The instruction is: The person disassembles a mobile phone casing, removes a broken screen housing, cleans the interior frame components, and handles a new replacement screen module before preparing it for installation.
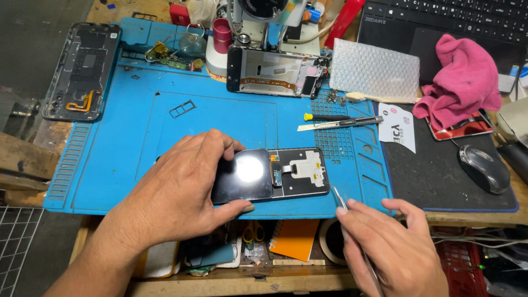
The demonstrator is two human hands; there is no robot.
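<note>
My left hand (181, 192) grips a dark phone display assembly (275, 175) that lies flat on the blue work mat (126, 137), fingers over its far edge and thumb on its near edge. The panel's right half shows a flex cable and a white patch. My right hand (385, 242) holds thin metal tweezers (341, 201), whose tip rests just off the panel's lower right corner.
An opened phone frame (275, 71) lies at the mat's far edge under a microscope stand. A phone back housing (82, 69) sits far left. A utility knife (341, 124), bubble wrap (374, 69), pink cloth (462, 80), mouse (484, 168) and keyboard (440, 16) fill the right.
</note>
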